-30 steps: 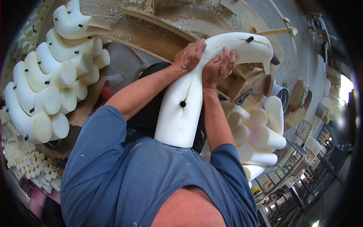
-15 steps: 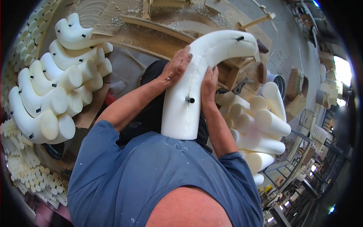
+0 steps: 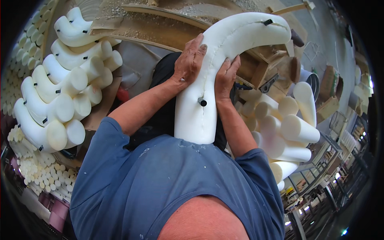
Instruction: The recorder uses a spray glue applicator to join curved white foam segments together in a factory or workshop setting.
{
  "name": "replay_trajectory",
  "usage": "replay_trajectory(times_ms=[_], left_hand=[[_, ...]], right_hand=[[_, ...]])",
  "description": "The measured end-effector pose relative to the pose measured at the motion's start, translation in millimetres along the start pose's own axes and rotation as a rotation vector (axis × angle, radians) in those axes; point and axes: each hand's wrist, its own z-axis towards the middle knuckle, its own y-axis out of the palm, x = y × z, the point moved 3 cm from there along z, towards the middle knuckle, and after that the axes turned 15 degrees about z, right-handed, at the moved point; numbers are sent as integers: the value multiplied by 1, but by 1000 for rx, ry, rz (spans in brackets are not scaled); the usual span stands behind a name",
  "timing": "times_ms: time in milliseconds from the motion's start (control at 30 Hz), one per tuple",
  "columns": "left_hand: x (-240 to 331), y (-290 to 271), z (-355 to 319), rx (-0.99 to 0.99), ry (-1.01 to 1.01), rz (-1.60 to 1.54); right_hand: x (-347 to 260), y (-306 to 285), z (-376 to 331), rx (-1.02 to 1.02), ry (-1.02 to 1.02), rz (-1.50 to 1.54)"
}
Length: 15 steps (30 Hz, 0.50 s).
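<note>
A long, curved white piece like a foam elbow [image 3: 234, 38] stands between my arms. Its straight end rests against the front of my shirt, and its far end bends off to the right. A rough seam runs along it, with one short black peg [image 3: 203, 103] low down and another black peg [image 3: 267, 22] near the far end. My left hand [image 3: 190, 60] presses on its left side, fingers pointing up the curve. My right hand [image 3: 227, 77] grips the opposite side, just under the bend. The undersides of both palms are hidden against the piece.
Similar bent white pieces [image 3: 54, 84] with black pegs are stacked at the left. Straight white cylinders [image 3: 298, 128] are piled on the right. Ahead lies a wooden bench [image 3: 160, 30] strewn with white shavings; a black-handled tool [image 3: 269, 83] lies beside a wooden box [image 3: 252, 70].
The curved piece and both hands have shifted slightly up and to the right in the view, the bent end rising most. Both hands keep their hold.
</note>
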Motion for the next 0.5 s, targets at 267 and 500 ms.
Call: replay_trajectory(times_ms=[267, 500], left_hand=[[0, -23, -38, -94, 131, -102], [9, -19, -92, 85, 176, 94]], right_hand=[[-40, -25, -25, -139, 63, 29], [-40, -26, -65, -151, -172, -197]])
